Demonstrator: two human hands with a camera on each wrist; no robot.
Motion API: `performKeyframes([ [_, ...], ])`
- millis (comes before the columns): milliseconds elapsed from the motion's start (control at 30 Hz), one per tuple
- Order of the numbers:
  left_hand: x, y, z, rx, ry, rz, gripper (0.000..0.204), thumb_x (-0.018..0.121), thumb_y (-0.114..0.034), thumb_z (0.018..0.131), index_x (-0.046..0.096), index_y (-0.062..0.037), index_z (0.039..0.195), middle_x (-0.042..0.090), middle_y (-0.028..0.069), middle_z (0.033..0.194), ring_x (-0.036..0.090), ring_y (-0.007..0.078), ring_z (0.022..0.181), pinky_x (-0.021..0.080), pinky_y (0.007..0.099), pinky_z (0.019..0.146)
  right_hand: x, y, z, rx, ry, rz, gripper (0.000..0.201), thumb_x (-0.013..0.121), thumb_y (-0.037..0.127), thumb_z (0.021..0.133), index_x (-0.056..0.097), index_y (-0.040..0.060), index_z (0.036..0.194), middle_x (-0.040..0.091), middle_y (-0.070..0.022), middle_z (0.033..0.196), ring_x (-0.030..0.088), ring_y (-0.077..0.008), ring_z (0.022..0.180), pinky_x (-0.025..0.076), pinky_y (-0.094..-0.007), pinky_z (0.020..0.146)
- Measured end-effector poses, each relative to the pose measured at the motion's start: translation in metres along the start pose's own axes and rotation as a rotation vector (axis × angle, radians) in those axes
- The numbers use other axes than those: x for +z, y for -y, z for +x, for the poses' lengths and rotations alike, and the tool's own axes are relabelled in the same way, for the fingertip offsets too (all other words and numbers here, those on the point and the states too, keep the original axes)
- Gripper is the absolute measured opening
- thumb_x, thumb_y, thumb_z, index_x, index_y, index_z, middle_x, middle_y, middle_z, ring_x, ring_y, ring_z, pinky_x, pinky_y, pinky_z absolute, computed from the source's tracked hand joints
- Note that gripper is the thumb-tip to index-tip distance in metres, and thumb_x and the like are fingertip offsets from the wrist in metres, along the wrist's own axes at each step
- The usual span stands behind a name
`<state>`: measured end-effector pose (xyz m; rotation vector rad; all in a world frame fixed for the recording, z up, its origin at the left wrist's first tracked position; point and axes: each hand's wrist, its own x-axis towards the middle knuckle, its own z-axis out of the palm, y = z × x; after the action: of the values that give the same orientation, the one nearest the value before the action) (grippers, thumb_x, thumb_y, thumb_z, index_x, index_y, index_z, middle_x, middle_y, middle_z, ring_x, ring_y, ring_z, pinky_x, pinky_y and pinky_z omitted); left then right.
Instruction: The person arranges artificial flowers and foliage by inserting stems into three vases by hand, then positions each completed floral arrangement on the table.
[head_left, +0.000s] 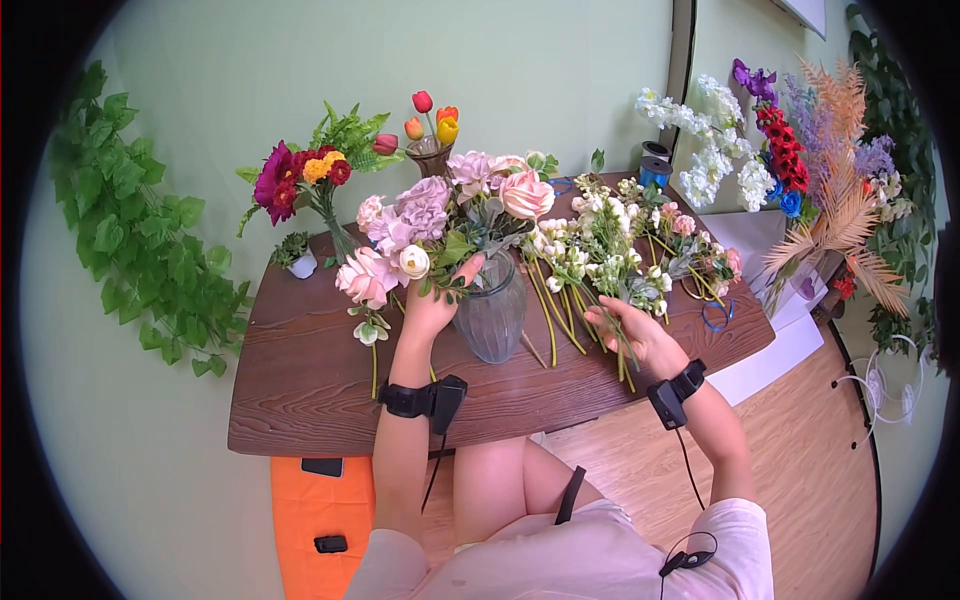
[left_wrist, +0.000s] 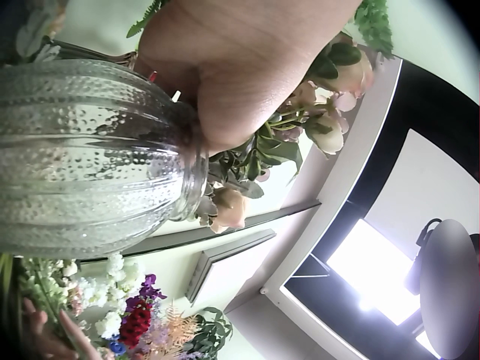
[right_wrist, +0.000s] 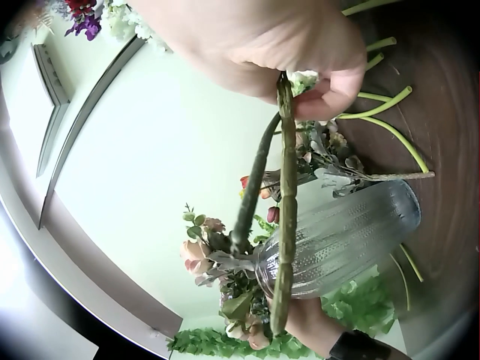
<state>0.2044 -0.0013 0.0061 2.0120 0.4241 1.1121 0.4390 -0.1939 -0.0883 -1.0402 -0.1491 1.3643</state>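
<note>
i see the right hand [head_left: 645,338] pinching two green stems [right_wrist: 287,180] over the table [head_left: 310,350], lengthwise toward its near edge, one jointed; left hand [head_left: 428,312] at the glass vase [head_left: 492,322], its hold hidden, can't tell.

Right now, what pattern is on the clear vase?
The clear vase has ribs and dots, best in left wrist view.

two hands [head_left: 430,308], one clear ribbed vase [head_left: 492,322], two wristbands [head_left: 406,401]
</note>
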Motion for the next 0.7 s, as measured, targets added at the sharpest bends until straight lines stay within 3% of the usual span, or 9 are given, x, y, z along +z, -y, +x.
performKeyframes([
  [167,-0.001,0.003,0.001,0.007,0.002,-0.002,0.030,0.064,-0.025,0.082,0.061,0.0015,0.095,0.064,0.0091,0.086,0.059,0.0187,0.076,0.046,0.0323,0.071,0.012,-0.008,-0.002,-0.114,0.066,-0.102,0.022,0.055,0.020,0.088,0.056,0.0074,0.106,0.063,0.0009,0.077,0.053,-0.0045,0.052,0.036,-0.0179,0.038],
  [267,0.001,0.004,0.001,0.015,0.001,-0.054,0.030,0.064,-0.025,0.082,0.060,0.0014,0.094,0.064,0.0085,0.085,0.058,0.0183,0.076,0.046,0.0323,0.071,0.022,-0.014,-0.005,-0.292,0.007,-0.237,0.023,0.062,0.015,0.084,0.057,0.0084,0.105,0.061,0.0017,0.081,0.055,-0.0056,0.071,0.040,-0.0228,0.057],
  [367,0.003,0.000,-0.001,-0.023,0.004,-0.059,0.030,0.065,-0.025,0.081,0.060,0.0015,0.093,0.064,0.0081,0.086,0.058,0.0180,0.077,0.045,0.0319,0.071,0.031,-0.016,-0.012,-0.433,-0.012,-0.296,0.021,0.061,0.011,0.085,0.055,0.0095,0.105,0.059,0.0000,0.083,0.057,-0.0094,0.076,0.044,-0.0266,0.064],
  [567,0.005,0.007,-0.005,-0.030,0.024,-0.072,0.032,0.063,-0.028,0.083,0.058,0.0014,0.093,0.061,0.0056,0.086,0.054,0.0152,0.080,0.043,0.0297,0.075,0.042,-0.018,-0.028,-0.508,0.039,-0.291,0.025,0.060,0.009,0.085,0.048,0.0089,0.107,0.056,-0.0011,0.081,0.057,-0.0129,0.075,0.045,-0.0279,0.068],
  [700,-0.002,-0.001,-0.015,-0.177,0.147,-0.183,0.032,0.061,-0.030,0.085,0.058,0.0004,0.095,0.060,0.0049,0.090,0.053,0.0141,0.085,0.043,0.0293,0.077,0.060,-0.018,-0.044,-0.585,0.048,-0.349,0.026,0.060,0.010,0.085,0.047,0.0068,0.108,0.055,-0.0018,0.079,0.057,-0.0113,0.072,0.046,-0.0264,0.067],
])
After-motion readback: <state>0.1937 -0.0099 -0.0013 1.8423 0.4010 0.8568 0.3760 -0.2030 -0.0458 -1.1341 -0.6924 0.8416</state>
